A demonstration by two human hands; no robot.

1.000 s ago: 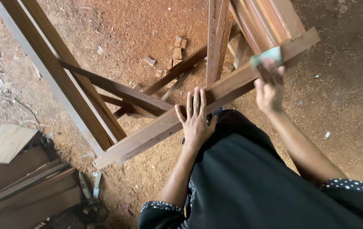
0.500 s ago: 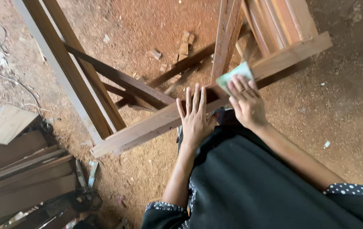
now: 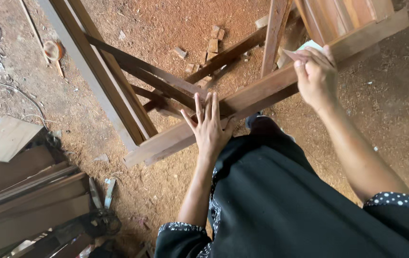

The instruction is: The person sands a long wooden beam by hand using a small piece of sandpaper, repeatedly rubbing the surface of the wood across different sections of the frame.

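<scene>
A long brown wooden rail point(image 3: 261, 93) of a frame runs diagonally from lower left to upper right. My left hand point(image 3: 209, 126) lies flat on it, fingers together and stretched out, pressing it down. My right hand point(image 3: 315, 76) is further up the rail, fingers closed over a pale sheet of sandpaper point(image 3: 304, 49) pressed against the wood. My black garment and a polka-dot sleeve fill the lower right.
Other dark frame members point(image 3: 152, 79) cross under the rail. A thick beam point(image 3: 94, 71) runs at the left. Stacked planks point(image 3: 23, 191) lie at lower left. Small wood offcuts point(image 3: 214, 40) and sawdust cover the dirt floor. A panelled wooden piece point(image 3: 343, 14) stands at the top right.
My right hand with the sandpaper slid down the rail toward my left hand, then back up to the right. My left hand stayed flat on the rail.
</scene>
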